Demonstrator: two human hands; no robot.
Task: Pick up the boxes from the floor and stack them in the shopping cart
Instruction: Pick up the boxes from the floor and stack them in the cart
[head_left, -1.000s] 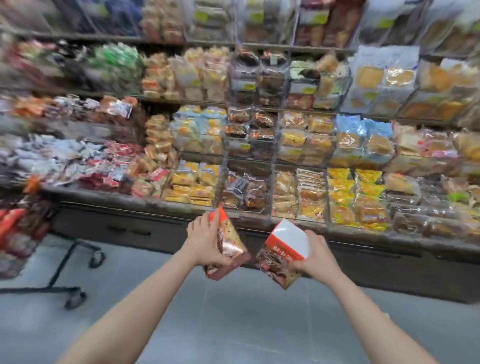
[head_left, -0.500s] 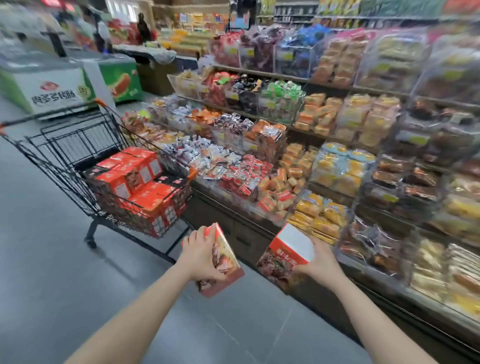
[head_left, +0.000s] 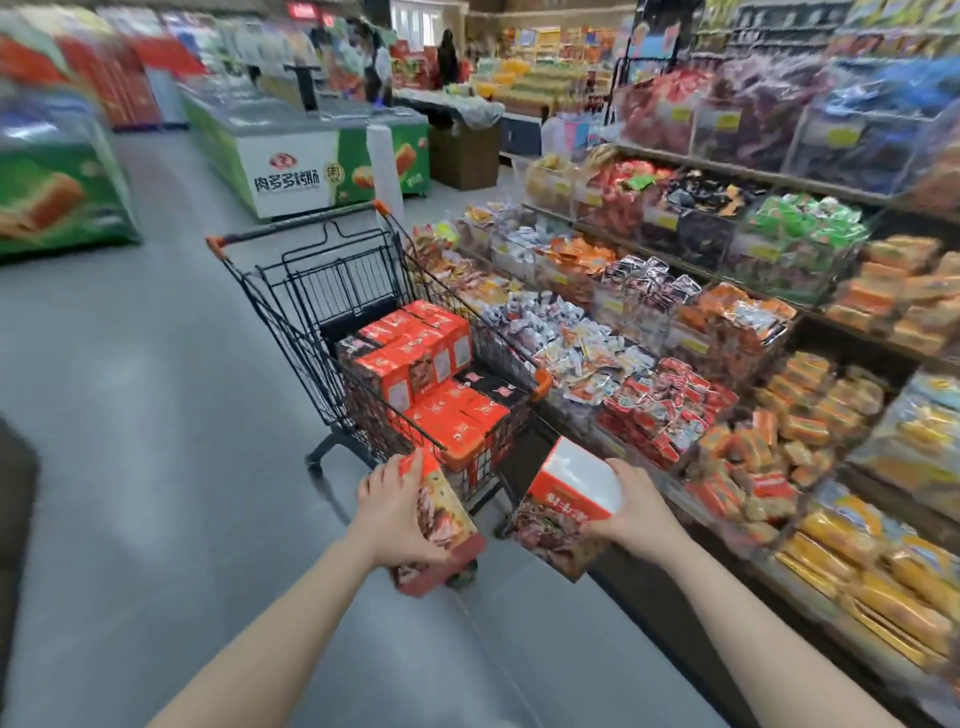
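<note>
1. Two boxes are in hand, one each. My left hand (head_left: 392, 512) has its fingers and thumb curled round an orange box (head_left: 439, 525), held on edge with its narrow side up.
2. My right hand (head_left: 631, 512) grips a second box (head_left: 563, 512) from the right side, white panel uppermost and printed face tilted toward me. I judge each box is taken by its side so it can go down flat into the load without a change of grip.
3. Both boxes are in the air, just short of the near end of the shopping cart (head_left: 291, 291), well off the floor (head_left: 130, 415).
4. Contents of the cart: stacked boxes (head_left: 415, 358) of the same orange kind, in at least two levels, higher at the far end. A lower tier at the near end shows orange tops with a dark-topped patch beside them. The count is unclear through the wire.
5. To the right of the cart, touching or nearly so, runs a snack shelf (head_left: 649, 364) with clear bins of packets.
6. Judgement: the carry is about finished; placing on the lower near tier looks the likely next step.
</note>
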